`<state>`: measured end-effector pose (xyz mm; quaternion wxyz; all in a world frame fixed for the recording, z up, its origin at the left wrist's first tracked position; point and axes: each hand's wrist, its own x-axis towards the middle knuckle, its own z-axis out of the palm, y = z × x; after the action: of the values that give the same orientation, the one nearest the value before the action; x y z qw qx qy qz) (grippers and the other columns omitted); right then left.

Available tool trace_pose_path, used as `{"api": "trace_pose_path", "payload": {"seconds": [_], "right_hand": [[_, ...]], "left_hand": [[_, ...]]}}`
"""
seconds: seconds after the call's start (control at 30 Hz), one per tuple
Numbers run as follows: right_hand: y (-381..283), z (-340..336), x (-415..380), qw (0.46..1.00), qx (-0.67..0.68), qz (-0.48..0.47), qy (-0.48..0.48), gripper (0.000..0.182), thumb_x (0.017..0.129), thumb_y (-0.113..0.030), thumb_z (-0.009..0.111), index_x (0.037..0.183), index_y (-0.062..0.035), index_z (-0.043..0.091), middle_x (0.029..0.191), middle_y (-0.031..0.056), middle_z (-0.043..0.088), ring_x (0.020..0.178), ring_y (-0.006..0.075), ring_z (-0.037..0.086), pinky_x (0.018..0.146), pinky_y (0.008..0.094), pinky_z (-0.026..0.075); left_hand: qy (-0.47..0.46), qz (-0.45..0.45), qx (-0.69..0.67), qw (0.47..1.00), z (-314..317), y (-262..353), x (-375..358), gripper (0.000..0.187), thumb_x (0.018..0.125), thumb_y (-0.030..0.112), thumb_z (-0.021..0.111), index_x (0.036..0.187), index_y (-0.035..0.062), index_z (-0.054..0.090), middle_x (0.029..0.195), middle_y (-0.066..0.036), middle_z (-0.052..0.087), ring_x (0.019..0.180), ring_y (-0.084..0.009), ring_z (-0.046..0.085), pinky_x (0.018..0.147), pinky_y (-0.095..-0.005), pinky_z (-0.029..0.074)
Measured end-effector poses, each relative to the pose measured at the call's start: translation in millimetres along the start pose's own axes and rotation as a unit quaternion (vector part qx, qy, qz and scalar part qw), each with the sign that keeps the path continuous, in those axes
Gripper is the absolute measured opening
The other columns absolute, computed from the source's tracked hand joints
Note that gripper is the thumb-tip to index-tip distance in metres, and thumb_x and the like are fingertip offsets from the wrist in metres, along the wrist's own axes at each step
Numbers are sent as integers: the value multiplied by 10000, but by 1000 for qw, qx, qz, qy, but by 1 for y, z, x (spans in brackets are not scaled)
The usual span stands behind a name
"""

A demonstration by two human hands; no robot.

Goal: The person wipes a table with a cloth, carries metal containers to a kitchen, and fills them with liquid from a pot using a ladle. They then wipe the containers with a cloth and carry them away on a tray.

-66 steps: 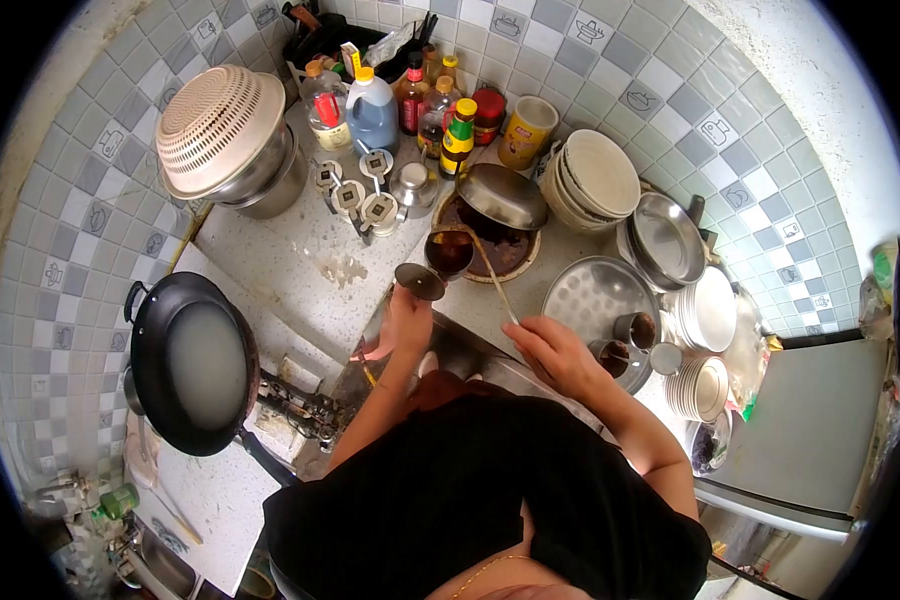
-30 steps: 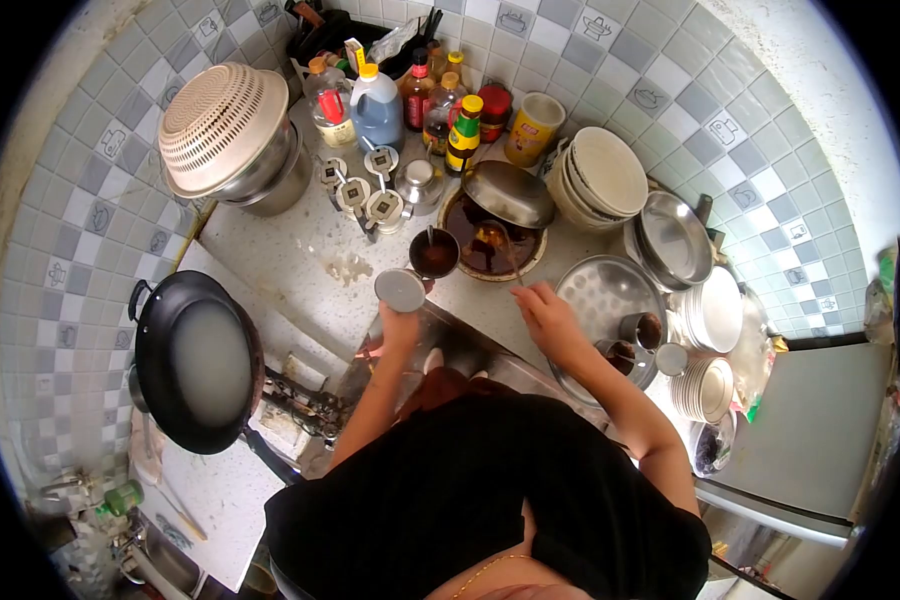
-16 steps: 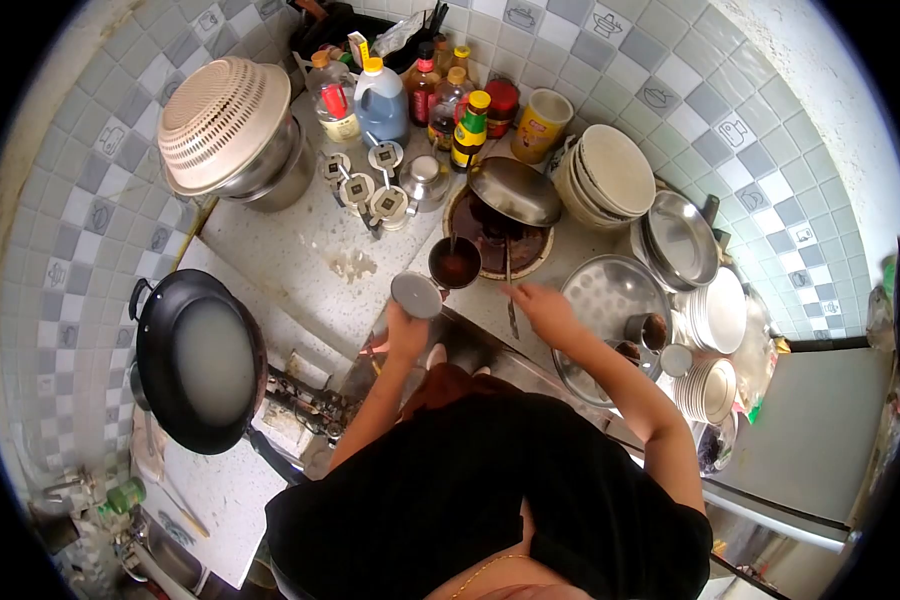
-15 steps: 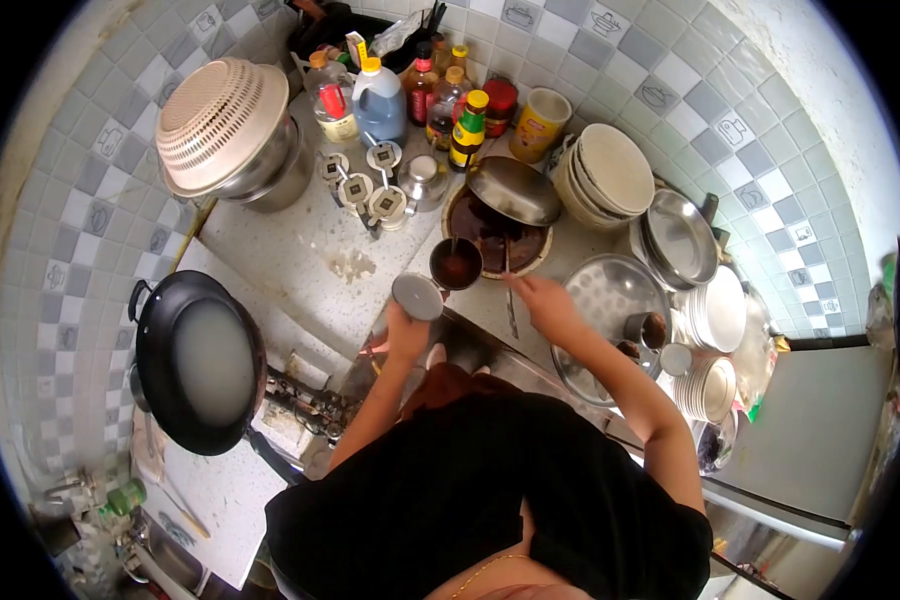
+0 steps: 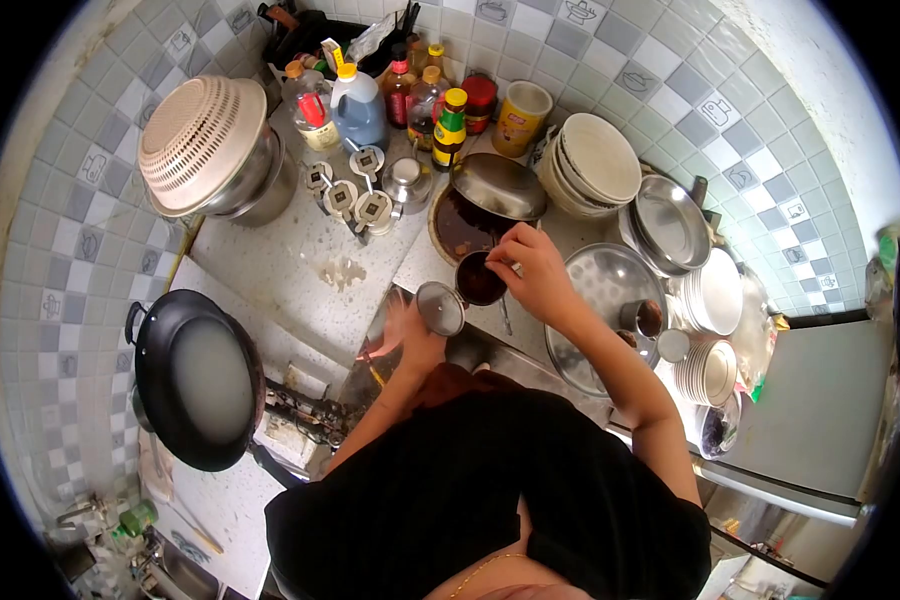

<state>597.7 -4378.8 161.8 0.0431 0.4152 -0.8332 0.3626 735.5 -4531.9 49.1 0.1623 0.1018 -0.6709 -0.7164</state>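
Observation:
My left hand, a little blurred, is closed around a small seasoning jar with dark contents. Its round hinged lid stands open on the left side. The fingers of my right hand are pinched at the jar's mouth on what looks like a thin spoon; the fingers hide most of it. Just behind is a wide bowl of dark brown sauce, partly covered by a metal lid. A metal utensil handle shows below the jar.
Several lidded jars and sauce bottles stand behind on the counter. On the right are stacked bowls, a round metal tray and plates. A black wok with cloudy liquid sits at the left.
My right hand has left the utensil handle beside the bowl and come to the jar's mouth. My left hand has brought the jar and lid slightly right and nearer me.

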Motion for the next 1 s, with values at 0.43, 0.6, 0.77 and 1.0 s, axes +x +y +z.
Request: {"api": "trace_pose_path", "payload": {"seconds": [0.43, 0.6, 0.77, 1.0], "right_hand": [[-15, -18, -24, 993, -54, -93, 53, 168, 713, -5, 748, 847, -35, 651, 883, 93, 580, 792, 287, 560, 682, 374, 442], [-10, -17, -24, 987, -91, -92, 97, 156, 735, -14, 728, 861, -34, 638, 879, 82, 565, 801, 278, 561, 698, 375, 441], [-8, -2, -36, 986, -58, -102, 118, 156, 732, -21, 734, 857, -36, 643, 887, 90, 569, 797, 291, 564, 693, 375, 440], [-17, -6, -50, 991, -25, -68, 110, 163, 718, -12, 743, 847, -34, 647, 873, 94, 584, 792, 294, 574, 679, 384, 442]], "left_hand": [[-46, 33, 74, 996, -3, -6, 4, 462, 781, -165, 450, 1222, -56, 539, 1144, -141, 645, 1039, -234, 648, 930, -345, 508], [24, 34, 4, 999, 9, 0, 5, 209, 782, 14, 577, 984, -14, 627, 918, -124, 671, 888, -256, 648, 798, -341, 491], [-28, 23, 9, 999, 0, -24, 5, 315, 798, -49, 533, 1108, -41, 585, 1039, -136, 655, 970, -235, 641, 860, -339, 497], [8, 31, 10, 999, 6, -17, 4, 236, 784, 33, 592, 1010, -33, 600, 938, -145, 660, 902, -263, 637, 800, -347, 489]]}}
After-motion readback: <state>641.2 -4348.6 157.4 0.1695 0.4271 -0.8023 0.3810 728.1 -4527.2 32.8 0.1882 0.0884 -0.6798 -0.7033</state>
